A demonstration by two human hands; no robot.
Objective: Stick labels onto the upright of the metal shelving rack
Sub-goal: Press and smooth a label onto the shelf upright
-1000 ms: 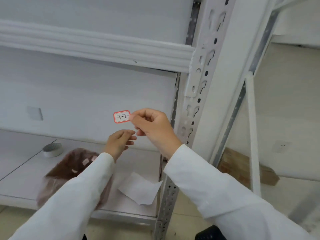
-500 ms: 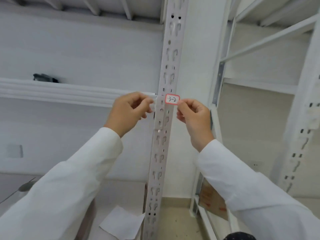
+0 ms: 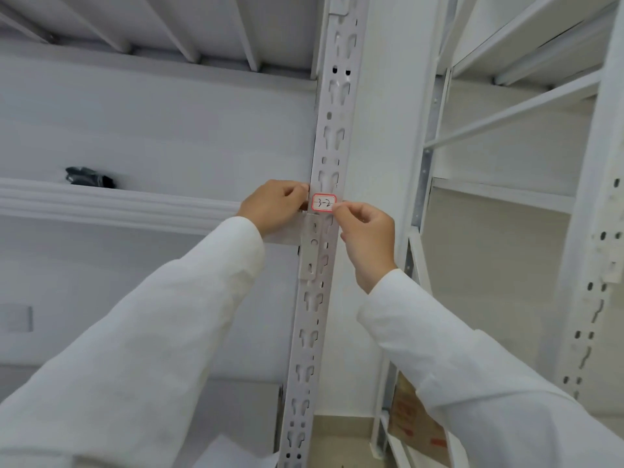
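Observation:
A small white label [image 3: 323, 203] with a red border, marked "3-2", lies flat against the front of the white slotted upright [image 3: 332, 130], level with the shelf beam. My right hand [image 3: 366, 234] pinches the label's right edge between thumb and forefinger. My left hand [image 3: 275, 206] is curled at the upright's left edge, its fingertips at the label's left side. Whether the label is stuck down I cannot tell.
A white shelf beam [image 3: 118, 206] runs left from the upright, with a dark object [image 3: 88, 177] on the shelf behind it. A second rack [image 3: 587, 231] stands to the right. A cardboard box [image 3: 418, 430] sits low on the floor. White paper [image 3: 233, 454] lies on the lower shelf.
The label has gone from the air in front of the shelf onto the upright's face. Both hands rose with it and closed in on either side. The view tilted upward.

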